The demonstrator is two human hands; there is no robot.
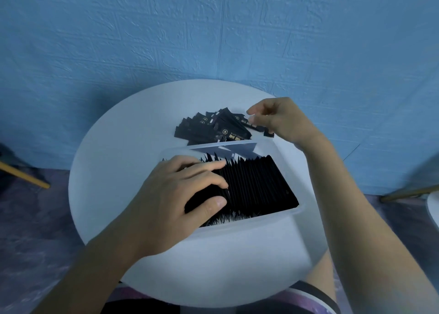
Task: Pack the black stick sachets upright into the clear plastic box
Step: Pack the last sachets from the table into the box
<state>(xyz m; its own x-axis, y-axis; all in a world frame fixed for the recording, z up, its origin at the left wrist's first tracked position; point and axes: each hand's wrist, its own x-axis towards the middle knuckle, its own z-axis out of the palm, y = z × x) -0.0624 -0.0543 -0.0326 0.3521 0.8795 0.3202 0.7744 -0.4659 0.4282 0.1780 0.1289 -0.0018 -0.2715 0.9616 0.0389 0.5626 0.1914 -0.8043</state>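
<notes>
Only the head cam to go on here, looking down at a round white table [114, 171] pushed up against a textured blue wall [213, 28]. The clear plastic box [249, 228] sits roughly mid-table, a bit toward the right edge, and it's pretty much crammed: the packed sachets [256, 183] stand on end in a tight row running across the box, black tops all lined up like a comb. The person's left hand [173, 195] is down on the left part of that row, fingers [209, 166] bent over the tops and the thumb [211, 204] against the near side, so it's got a bunch of them held between the two. Just behind the box, toward the far edge of the table, there's a loose pile of sachets [213, 128] lying flat and fanned out, gold print showing on a few. The right hand [282, 121] is at the right end of that pile, fingers curled in, and it looks like they're pinching a single sachet [268, 132] that pokes out from under the hand, though it's a bit blurry there. A wooden leg [23, 174] shows off the left side, down on the floor.
</notes>
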